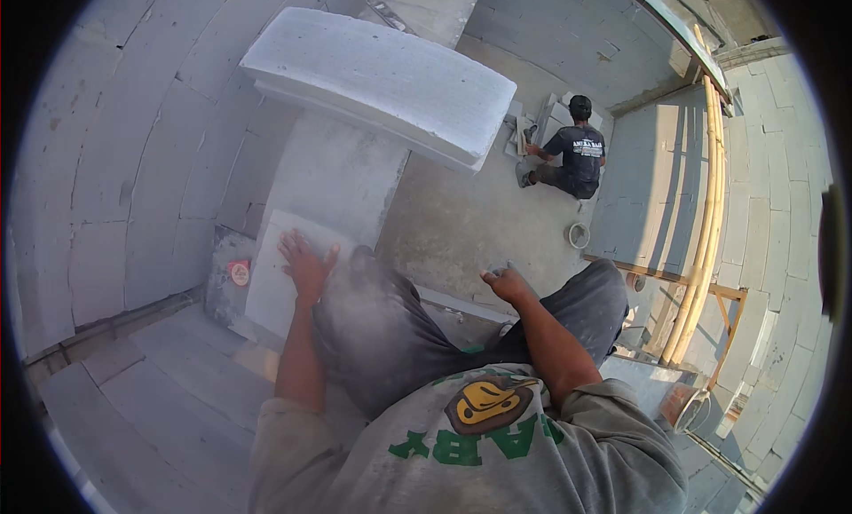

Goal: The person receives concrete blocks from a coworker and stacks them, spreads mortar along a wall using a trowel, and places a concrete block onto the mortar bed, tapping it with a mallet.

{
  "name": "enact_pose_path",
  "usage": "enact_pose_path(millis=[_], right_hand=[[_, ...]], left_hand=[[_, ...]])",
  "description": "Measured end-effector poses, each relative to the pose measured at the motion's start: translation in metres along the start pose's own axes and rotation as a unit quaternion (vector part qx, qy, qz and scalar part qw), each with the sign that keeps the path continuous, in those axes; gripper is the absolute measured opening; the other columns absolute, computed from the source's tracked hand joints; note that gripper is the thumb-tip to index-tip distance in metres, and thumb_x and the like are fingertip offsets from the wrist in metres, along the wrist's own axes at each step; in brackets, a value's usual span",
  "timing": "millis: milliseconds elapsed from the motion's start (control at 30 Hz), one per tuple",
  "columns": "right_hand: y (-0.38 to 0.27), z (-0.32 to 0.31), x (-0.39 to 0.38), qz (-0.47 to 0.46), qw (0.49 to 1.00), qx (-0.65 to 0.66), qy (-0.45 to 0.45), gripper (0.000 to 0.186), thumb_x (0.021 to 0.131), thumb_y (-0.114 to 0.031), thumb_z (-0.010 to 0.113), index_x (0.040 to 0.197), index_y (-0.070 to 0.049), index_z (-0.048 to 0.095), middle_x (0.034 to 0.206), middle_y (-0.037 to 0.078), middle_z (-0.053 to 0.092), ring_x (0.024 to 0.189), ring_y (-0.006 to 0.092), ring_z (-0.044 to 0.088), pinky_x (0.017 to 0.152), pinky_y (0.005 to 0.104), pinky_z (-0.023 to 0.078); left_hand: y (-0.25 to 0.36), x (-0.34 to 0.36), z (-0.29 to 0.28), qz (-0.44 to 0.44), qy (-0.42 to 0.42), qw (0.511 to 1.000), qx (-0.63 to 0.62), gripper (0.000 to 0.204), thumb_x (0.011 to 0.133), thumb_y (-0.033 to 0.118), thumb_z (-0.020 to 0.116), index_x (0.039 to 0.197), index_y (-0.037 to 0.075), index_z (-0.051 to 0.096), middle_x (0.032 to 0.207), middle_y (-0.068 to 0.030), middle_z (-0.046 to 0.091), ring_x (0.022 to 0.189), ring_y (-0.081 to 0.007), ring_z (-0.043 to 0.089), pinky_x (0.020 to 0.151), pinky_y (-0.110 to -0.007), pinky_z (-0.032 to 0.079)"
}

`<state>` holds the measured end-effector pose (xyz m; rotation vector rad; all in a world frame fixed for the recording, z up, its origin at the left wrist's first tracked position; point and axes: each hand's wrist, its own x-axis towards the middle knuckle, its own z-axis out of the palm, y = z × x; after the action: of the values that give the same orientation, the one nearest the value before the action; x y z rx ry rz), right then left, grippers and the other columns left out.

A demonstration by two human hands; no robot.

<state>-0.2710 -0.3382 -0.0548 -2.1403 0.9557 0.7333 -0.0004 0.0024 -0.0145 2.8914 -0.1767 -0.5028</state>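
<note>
My left hand (306, 264) lies with its fingers spread on a flat white block (282, 303), just left of my knee. My right hand (508, 285) is raised between my knees with its fingers curled. A bit of something greyish shows at those fingers, too small to name. Ahead of me, a large pale aerated concrete block (382, 83) rests across a dusty grey ledge (333, 172); neither hand touches it. Beside the left hand's block sits a small red-and-white item (238, 272) whose kind I cannot make out.
Lower down on the concrete floor (461, 221), a co-worker (579, 154) sits by several pale blocks (557, 116). A bucket (579, 236) stands near them. Bamboo poles (706, 203) rise at the right, with another bucket (683, 407) below. A block wall (151, 159) borders the left.
</note>
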Motion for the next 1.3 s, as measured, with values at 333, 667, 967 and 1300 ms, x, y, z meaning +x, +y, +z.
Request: enact_pose_path(millis=[333,667,967,1300], right_hand=[[0.036,0.016,0.007,-0.042,0.999,0.005,0.03,0.046,0.09,-0.04,0.059,0.096,0.004,0.067,0.085,0.019,0.068,0.082,0.027,0.065,0.074,0.0383,0.049],[0.033,0.007,0.039,-0.041,0.991,0.129,-0.015,0.033,0.09,-0.037,0.061,0.086,-0.004,0.061,0.067,-0.002,0.051,0.055,0.0077,0.047,0.047,0.0246,0.037],[-0.11,0.003,0.043,-0.133,0.975,0.162,-0.075,0.059,0.092,-0.042,0.057,0.135,-0.002,0.049,0.109,0.011,0.059,0.102,0.0213,0.057,0.084,0.0358,0.049],[-0.264,0.069,0.036,-0.245,0.943,0.164,-0.156,0.067,0.096,-0.052,0.041,0.132,0.004,0.049,0.136,0.026,0.049,0.129,0.0391,0.044,0.107,0.0358,0.034]], left_hand=[[0.008,-0.016,-0.014,-0.045,0.002,0.998,-0.054,0.099,0.082,0.048,0.066,0.149,-0.003,0.015,0.156,-0.0253,0.006,0.144,-0.0431,0.005,0.108,-0.068,0.016],[-0.066,-0.065,-0.002,-0.323,0.214,0.906,-0.171,0.087,0.083,0.046,0.064,0.146,0.0,0.025,0.154,-0.0233,0.018,0.144,-0.0379,0.015,0.108,-0.063,0.02],[-0.11,-0.142,0.061,-0.45,0.137,0.712,-0.522,0.098,0.085,0.067,0.053,0.141,-0.01,0.03,0.145,-0.0246,0.037,0.131,-0.0387,0.04,0.109,-0.044,0.031],[-0.141,-0.137,0.085,-0.427,0.07,0.718,-0.545,0.086,0.087,0.07,0.047,0.107,-0.013,0.059,0.096,-0.0178,0.064,0.085,-0.024,0.062,0.077,-0.036,0.05]])
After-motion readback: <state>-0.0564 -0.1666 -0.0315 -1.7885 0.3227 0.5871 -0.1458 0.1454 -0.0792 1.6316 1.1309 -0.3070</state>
